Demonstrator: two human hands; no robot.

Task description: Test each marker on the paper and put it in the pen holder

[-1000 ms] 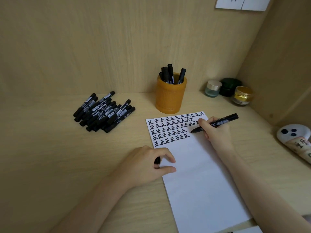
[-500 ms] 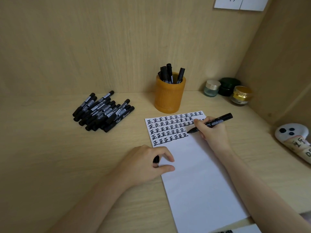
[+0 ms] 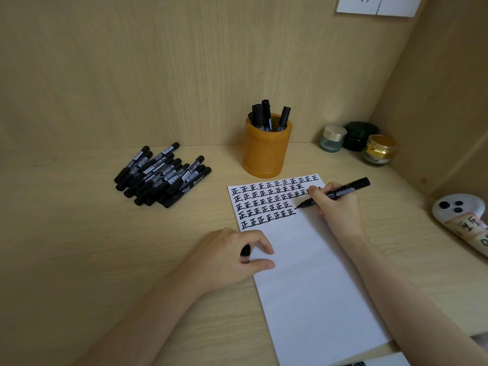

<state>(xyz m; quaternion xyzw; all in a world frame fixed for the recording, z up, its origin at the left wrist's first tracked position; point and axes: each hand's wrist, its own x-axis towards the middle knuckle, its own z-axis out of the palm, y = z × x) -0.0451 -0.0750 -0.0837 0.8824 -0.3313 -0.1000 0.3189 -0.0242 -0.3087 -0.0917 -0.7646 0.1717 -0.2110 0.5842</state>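
Observation:
A white paper (image 3: 311,281) lies on the desk, its top covered in rows of black written characters. My right hand (image 3: 336,207) grips an uncapped black marker (image 3: 343,191), with the tip on the paper at the end of the third row. At the paper's left edge my left hand (image 3: 232,257) rests on the sheet and holds the black cap (image 3: 245,251) in its curled fingers. An orange pen holder (image 3: 266,150) stands behind the paper with several black markers in it. A pile of black markers (image 3: 162,175) lies to the left.
Three small jars (image 3: 356,142) sit in the back right corner by the side wall. A white object with black dots (image 3: 459,215) lies at the right edge. A wooden back wall rises behind the desk.
My right hand has slid the marker left and slightly down, from the end of the second row to the end of the third. My left hand has stayed put.

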